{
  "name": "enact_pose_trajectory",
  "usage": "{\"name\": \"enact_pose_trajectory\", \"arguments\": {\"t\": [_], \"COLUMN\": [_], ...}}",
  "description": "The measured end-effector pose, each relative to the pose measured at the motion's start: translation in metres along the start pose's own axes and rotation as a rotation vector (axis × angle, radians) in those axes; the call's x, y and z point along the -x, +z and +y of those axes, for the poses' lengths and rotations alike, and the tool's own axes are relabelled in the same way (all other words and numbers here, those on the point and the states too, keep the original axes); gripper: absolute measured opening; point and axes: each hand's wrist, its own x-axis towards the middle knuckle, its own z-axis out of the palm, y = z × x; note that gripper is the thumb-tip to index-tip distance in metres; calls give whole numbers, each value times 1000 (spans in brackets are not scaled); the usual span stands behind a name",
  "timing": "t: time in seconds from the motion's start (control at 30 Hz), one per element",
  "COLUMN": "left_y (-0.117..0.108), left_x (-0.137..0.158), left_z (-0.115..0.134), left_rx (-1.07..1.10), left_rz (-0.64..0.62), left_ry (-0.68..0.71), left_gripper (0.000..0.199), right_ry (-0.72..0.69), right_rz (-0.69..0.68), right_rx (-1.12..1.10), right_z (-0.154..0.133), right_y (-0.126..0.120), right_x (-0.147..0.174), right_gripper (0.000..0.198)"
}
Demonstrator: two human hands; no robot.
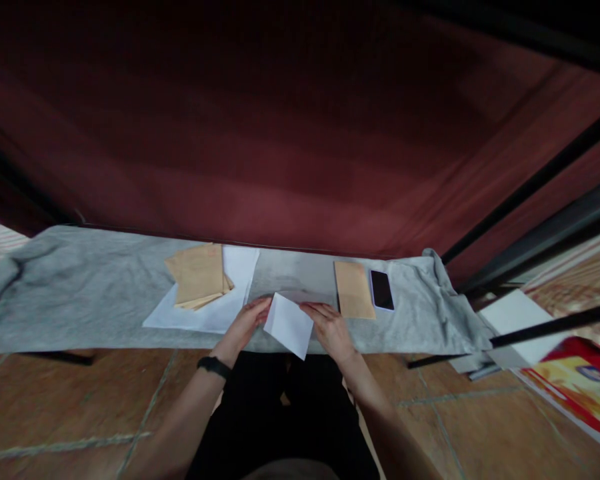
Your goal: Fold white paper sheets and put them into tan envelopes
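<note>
A folded sheet of white paper [291,327] is held between my two hands, low over the near edge of the cloth. My left hand [250,323] pinches its left edge. At the right edge, my right hand [329,328] grips it with fingers lying along the top. Left of my hands, several brown envelopes [200,277] lie in an uneven stack on flat white sheets [240,267]. One more brown envelope [354,288] lies alone just right of my right hand.
A phone [382,291] with a dark screen lies beside the single envelope. Grey cloth [105,287] covers the narrow table, with a dark red panel [260,167] behind it. Black metal bars [525,193] and a red and yellow package [580,387] are at the right.
</note>
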Motion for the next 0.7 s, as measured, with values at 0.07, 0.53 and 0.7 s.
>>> {"name": "enact_pose_trajectory", "arguments": {"t": [0.07, 0.53, 0.7], "left_y": [1, 6, 9], "left_x": [1, 6, 5], "left_z": [6, 14, 11], "left_rx": [-16, -144, -100], "left_rz": [-32, -153, -95], "left_ry": [21, -114, -20], "left_gripper": [29, 20, 34], "right_ry": [56, -95, -70], "right_rz": [11, -35, 25], "right_rx": [-63, 104, 48], "right_z": [-1, -10, -6], "right_y": [1, -7, -5], "right_x": [1, 6, 8], "right_gripper": [61, 42, 50]}}
